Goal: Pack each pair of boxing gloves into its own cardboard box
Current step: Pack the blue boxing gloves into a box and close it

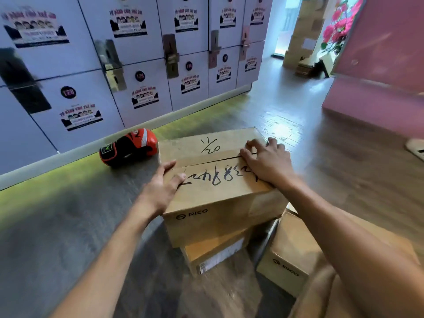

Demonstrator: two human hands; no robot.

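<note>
A closed cardboard box [213, 198] with handwritten marks on its top flaps sits on top of another box [215, 251]. My left hand [164, 187] grips the box's left edge, thumb on the near flap. My right hand [266, 161] lies on the top at the right end of the seam between the flaps, fingers spread. A red and black boxing glove [129, 146] lies on the floor just left of the box, beside the lockers. A third cardboard box [289, 255] stands low at the right, partly behind my right forearm.
A wall of white lockers [137, 65] runs along the left and back. A pink counter [378, 72] stands at the right. Stacked cardboard boxes [305, 35] fill the far doorway. Wooden floor [344, 168] stretches to the right of the boxes.
</note>
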